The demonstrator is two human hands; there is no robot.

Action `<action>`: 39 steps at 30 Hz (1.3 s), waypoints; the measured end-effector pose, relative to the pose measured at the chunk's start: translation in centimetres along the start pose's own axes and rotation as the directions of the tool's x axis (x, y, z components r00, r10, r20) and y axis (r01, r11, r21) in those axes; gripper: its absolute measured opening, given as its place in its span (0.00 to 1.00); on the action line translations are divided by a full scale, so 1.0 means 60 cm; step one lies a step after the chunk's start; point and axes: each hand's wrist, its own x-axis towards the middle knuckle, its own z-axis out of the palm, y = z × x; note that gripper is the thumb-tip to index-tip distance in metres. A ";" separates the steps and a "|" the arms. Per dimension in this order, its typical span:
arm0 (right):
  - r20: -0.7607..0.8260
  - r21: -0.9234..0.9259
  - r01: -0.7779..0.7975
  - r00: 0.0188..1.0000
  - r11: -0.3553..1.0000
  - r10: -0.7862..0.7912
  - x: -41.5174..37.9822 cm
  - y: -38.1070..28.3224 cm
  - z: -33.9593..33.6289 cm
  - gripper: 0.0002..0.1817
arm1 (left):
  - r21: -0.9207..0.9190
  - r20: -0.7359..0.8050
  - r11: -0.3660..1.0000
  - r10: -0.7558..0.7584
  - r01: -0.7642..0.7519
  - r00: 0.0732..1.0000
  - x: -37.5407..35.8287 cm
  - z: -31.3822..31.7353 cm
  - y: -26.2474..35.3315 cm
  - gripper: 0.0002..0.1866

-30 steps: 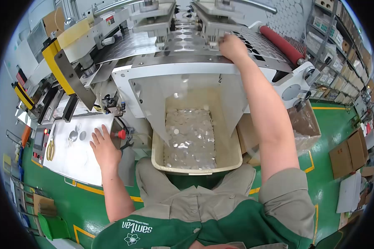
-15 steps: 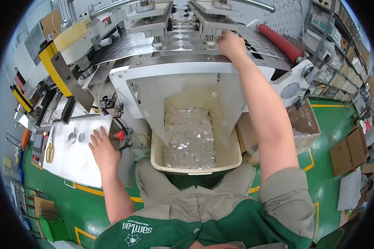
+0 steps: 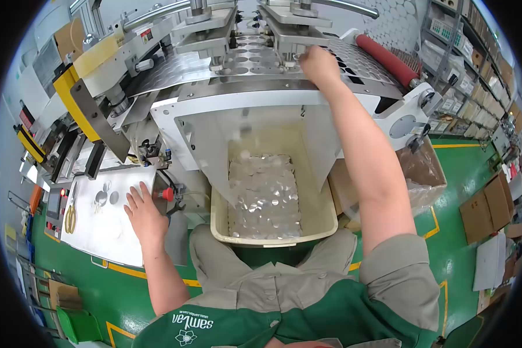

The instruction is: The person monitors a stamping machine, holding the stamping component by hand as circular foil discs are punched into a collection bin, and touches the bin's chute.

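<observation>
1. The right grip (image 3: 321, 65) is up at the metal press (image 3: 296, 37), its fingers curled; whether they clamp on anything I cannot tell.
2. Just to the right of that grip lies the perforated sheet (image 3: 371, 69), with a red roller (image 3: 388, 60) beyond.
3. Below and left of the right grip, a cream bin (image 3: 319, 214) holds a heap of shiny discs (image 3: 267, 200).
4. The left grip (image 3: 147, 217) lies palm down at the right side of the white table (image 3: 107, 240), fingers spread apart.
5. Left of it are a few loose discs (image 3: 114, 197) and, farther left, yellow-handled scissors (image 3: 71, 219).
6. A red knob (image 3: 167, 194) sits just right of the left grip.
</observation>
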 end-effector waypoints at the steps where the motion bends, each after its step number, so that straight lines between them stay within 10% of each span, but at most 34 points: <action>1: 0.039 -0.026 0.083 0.996 0.996 -0.082 0.002 0.005 0.013 0.16 | -0.001 -0.001 1.000 0.002 -0.002 1.000 -0.001 0.001 0.000 0.49; 4: -0.136 0.025 0.068 0.989 0.997 -0.064 0.008 0.006 0.015 0.17 | 0.004 0.005 1.000 0.009 -0.009 1.000 0.001 0.001 -0.001 0.49; 39: -0.064 -0.003 0.058 0.996 0.998 -0.058 0.013 0.013 0.017 0.20 | 0.011 -0.009 1.000 0.002 -0.002 1.000 0.004 0.011 -0.004 0.51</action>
